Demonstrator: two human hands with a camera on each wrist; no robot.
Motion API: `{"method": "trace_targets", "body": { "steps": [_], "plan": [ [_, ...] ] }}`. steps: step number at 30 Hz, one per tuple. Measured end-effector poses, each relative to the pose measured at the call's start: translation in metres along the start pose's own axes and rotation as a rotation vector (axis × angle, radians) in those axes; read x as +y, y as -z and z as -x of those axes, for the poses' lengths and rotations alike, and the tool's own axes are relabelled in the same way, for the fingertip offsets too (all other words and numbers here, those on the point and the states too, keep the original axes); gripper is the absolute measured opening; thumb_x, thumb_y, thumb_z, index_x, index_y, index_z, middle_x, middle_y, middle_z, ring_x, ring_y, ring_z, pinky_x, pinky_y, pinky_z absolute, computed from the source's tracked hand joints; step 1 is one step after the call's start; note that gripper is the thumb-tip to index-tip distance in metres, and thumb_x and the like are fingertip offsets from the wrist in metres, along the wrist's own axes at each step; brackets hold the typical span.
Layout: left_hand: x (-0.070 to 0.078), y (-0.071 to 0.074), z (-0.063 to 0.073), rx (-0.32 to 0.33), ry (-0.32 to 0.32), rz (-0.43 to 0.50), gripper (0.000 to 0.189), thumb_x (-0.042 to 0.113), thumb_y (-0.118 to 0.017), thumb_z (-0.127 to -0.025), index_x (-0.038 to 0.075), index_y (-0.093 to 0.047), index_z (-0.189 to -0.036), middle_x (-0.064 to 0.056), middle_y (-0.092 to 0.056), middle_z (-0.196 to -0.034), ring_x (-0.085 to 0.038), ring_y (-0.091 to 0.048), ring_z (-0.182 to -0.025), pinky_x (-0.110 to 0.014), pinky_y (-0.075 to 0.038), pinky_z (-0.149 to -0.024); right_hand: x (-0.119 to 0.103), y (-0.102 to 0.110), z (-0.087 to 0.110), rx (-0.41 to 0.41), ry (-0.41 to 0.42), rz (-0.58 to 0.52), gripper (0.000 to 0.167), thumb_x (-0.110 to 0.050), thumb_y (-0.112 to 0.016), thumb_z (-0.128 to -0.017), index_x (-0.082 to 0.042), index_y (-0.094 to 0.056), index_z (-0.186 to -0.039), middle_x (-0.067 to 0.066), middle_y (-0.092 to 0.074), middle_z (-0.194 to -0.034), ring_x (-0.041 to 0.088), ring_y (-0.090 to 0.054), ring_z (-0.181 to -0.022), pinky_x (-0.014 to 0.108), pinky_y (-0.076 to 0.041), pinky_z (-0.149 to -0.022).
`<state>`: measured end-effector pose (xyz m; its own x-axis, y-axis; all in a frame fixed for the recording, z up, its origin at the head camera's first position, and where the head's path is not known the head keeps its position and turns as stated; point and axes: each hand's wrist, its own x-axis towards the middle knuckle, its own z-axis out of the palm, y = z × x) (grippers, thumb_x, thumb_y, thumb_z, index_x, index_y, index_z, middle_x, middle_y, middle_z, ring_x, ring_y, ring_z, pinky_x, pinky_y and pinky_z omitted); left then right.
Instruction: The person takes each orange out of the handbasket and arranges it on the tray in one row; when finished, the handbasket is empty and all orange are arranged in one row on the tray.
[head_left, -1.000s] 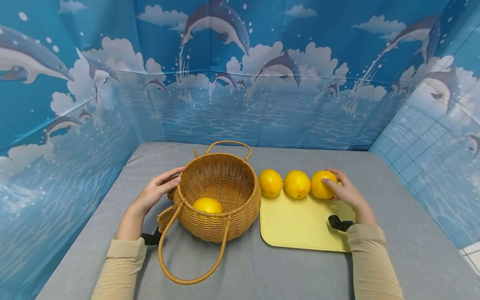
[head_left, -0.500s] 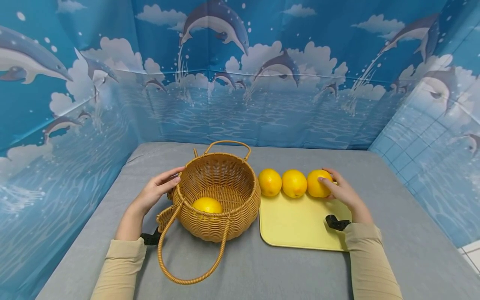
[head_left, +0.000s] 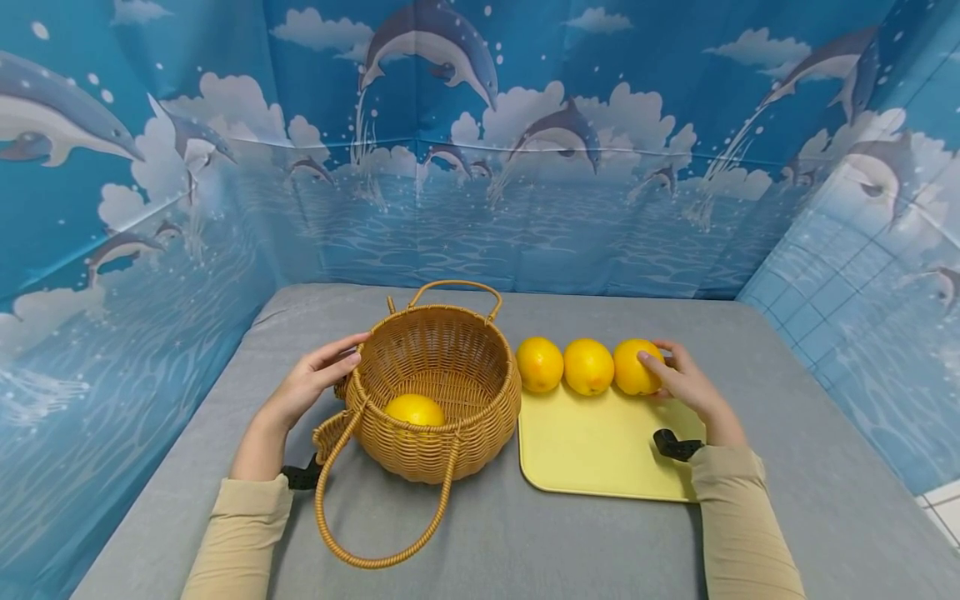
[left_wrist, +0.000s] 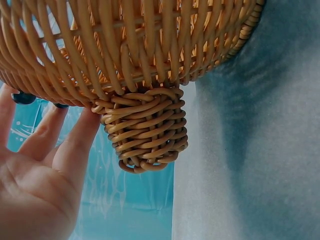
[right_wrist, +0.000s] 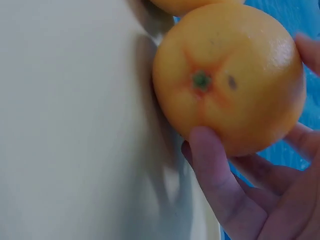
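A round wicker basket (head_left: 480, 454) stands left of centre, with one orange (head_left: 415, 410) lying inside. My left hand (head_left: 303, 387) touches the basket's left rim with its fingers extended; in the left wrist view, fingers (left_wrist: 82, 142) reach the woven side beside a small wicker knob (left_wrist: 145, 132). On the right, my right hand (head_left: 690, 383) holds the rightmost orange (head_left: 636, 367) between thumb and fingers, at the back of a yellow tray (head_left: 592, 450). In the right wrist view the thumb (right_wrist: 207, 155) presses that orange below its green stem end. Two more oranges, a middle one (head_left: 588, 367) and a left one (head_left: 540, 364), complete the row.
The basket's front handle (head_left: 382, 562) hangs down onto the grey cloth (head_left: 540, 550), while its back handle (head_left: 457, 283) stands up behind. Blue dolphin-print curtains (head_left: 480, 217) enclose the back and sides. The basket's right side stands close to the left orange and the tray.
My right hand has moved slightly left with the rightmost orange, and the middle orange has shifted left too, so the row is tighter. The left hand and basket stay in place.
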<state>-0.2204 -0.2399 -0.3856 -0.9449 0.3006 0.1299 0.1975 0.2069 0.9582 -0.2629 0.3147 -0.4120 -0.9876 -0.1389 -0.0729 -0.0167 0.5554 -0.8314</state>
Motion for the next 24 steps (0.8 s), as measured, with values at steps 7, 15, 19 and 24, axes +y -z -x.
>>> {"method": "trace_targets", "body": {
  "steps": [7, 15, 19, 24],
  "plan": [
    [0.0000, 0.0012, 0.0001, -0.006, -0.004, -0.004, 0.049, 0.027, -0.052, -0.098, 0.009, -0.042, -0.142, -0.011, -0.033, -0.148, -0.032, -0.031, -0.133, -0.053, -0.028, -0.104, 0.0027, 0.0028, 0.0011, -0.065, 0.035, -0.010, 0.094, -0.027, -0.070, -0.086, -0.003, -0.005, -0.150, 0.037, -0.022, -0.137, 0.046, -0.048, -0.108, 0.042, -0.054, -0.076],
    [0.0000, 0.0011, -0.0001, -0.003, 0.000, -0.004, 0.049, 0.027, -0.052, -0.098, 0.009, -0.042, -0.142, -0.011, -0.033, -0.148, -0.032, -0.031, -0.133, -0.053, -0.028, -0.104, 0.0060, 0.0052, 0.0018, -0.066, 0.061, 0.035, 0.087, -0.027, -0.068, -0.087, -0.009, -0.013, -0.151, 0.033, -0.024, -0.137, 0.045, -0.049, -0.107, 0.037, -0.053, -0.074],
    [0.0008, 0.0008, -0.0003, -0.002, 0.003, -0.004, 0.049, 0.028, -0.053, -0.098, 0.009, -0.043, -0.142, -0.011, -0.033, -0.148, -0.032, -0.030, -0.133, -0.053, -0.027, -0.105, 0.0065, 0.0061, 0.0020, -0.060, 0.057, 0.065, 0.086, -0.029, -0.068, -0.087, -0.011, -0.014, -0.152, 0.033, -0.026, -0.136, 0.044, -0.049, -0.106, 0.037, -0.052, -0.075],
    [0.0011, 0.0008, -0.0003, -0.001, 0.002, -0.002, 0.049, 0.027, -0.053, -0.098, 0.009, -0.043, -0.142, -0.010, -0.034, -0.148, -0.031, -0.031, -0.133, -0.053, -0.028, -0.104, 0.0036, 0.0050, 0.0018, -0.060, 0.036, 0.080, 0.087, -0.031, -0.068, -0.087, -0.009, -0.013, -0.152, 0.032, -0.026, -0.136, 0.043, -0.049, -0.106, 0.038, -0.051, -0.076]
  ]
}}
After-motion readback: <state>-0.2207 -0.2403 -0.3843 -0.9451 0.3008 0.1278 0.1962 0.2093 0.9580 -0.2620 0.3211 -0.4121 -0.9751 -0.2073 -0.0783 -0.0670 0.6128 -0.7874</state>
